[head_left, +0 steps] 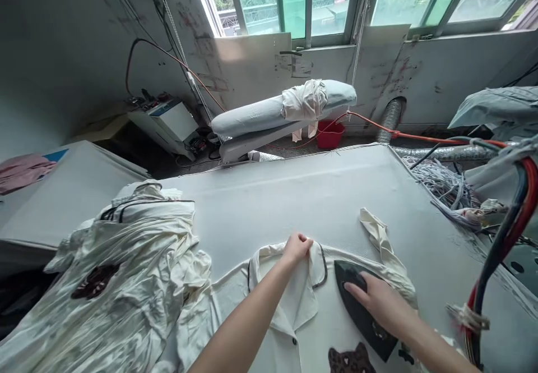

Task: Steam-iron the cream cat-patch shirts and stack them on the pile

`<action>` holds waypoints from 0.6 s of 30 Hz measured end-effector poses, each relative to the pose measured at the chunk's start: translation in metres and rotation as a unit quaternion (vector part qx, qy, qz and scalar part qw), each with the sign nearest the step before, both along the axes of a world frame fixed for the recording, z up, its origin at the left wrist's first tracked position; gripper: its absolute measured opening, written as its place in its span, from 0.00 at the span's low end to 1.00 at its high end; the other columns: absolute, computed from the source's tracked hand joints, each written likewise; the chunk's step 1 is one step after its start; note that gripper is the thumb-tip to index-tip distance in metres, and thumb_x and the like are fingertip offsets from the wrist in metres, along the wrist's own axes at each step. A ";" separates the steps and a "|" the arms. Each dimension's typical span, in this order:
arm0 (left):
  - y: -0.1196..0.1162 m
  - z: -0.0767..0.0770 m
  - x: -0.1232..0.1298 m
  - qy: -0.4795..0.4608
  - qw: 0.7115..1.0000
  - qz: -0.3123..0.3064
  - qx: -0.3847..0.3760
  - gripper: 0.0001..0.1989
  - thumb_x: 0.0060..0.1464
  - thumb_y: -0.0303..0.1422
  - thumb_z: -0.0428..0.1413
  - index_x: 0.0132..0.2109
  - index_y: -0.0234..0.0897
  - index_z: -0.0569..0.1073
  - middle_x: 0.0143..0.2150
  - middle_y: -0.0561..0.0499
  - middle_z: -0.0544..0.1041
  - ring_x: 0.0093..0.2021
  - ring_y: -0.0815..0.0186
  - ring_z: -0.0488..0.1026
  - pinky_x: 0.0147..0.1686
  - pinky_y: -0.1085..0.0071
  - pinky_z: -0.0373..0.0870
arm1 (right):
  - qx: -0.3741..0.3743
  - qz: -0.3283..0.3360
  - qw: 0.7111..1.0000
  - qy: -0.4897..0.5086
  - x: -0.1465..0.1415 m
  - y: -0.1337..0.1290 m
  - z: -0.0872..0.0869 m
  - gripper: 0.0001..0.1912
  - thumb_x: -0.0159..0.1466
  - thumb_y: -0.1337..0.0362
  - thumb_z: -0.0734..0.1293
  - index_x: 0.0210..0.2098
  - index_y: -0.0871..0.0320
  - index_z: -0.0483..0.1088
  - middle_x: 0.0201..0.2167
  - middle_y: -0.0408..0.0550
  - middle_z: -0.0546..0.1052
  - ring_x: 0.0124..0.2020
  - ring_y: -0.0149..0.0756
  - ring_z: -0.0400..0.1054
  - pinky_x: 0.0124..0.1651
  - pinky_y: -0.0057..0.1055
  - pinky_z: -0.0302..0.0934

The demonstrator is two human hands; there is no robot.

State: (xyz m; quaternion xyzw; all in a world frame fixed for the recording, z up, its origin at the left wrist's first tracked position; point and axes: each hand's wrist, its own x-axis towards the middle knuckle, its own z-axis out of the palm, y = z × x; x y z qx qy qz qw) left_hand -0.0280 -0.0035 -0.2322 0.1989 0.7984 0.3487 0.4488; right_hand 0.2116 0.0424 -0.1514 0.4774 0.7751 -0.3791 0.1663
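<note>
Head view shows a cream shirt point(309, 336) lying on a pale, cloth-covered ironing table point(260, 193), with its dark-piped collar toward the window point(294, 3). The left hand point(296, 247) pinches the collar's upper edge between thumb and bent index finger, the other fingers curled in. The right hand point(380, 300) holds a dark, pointed iron point(357, 319) that rests on the shirt just beside the collar; the thumb points forward and the fingers bend over the handle, though how tightly they close I cannot tell. Below the collar sit 1 small dark button point(295, 341) and, near the iron, a brown cat-face patch point(351, 360) with a fuzzy look. A twisted sleeve point(378, 233) stretches away beyond the iron.

A rumpled heap of cream garments point(138, 261), soft and deeply creased, lies on the left, showing dark piping and another brown patch point(96, 281). Past the far edge, a padded pressing arm point(247, 116) carries bunched cream cloth point(305, 101) above a red plastic bucket point(330, 136). Red and black hoses point(510, 233) hang on the right, bound with pale cloth. Dark marks on the wall panel point(294, 61) are too small to read.
</note>
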 end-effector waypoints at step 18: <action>0.030 0.014 -0.028 0.081 0.955 -0.282 -0.045 0.12 0.49 0.33 0.61 0.43 0.38 0.77 0.29 0.54 0.79 0.31 0.67 0.75 0.31 0.75 0.64 | -0.046 -0.061 0.997 -0.007 -0.079 -0.097 -0.001 0.23 0.65 0.45 0.59 0.42 0.57 0.72 0.41 0.55 0.79 0.47 0.49 0.73 0.46 0.36 0.60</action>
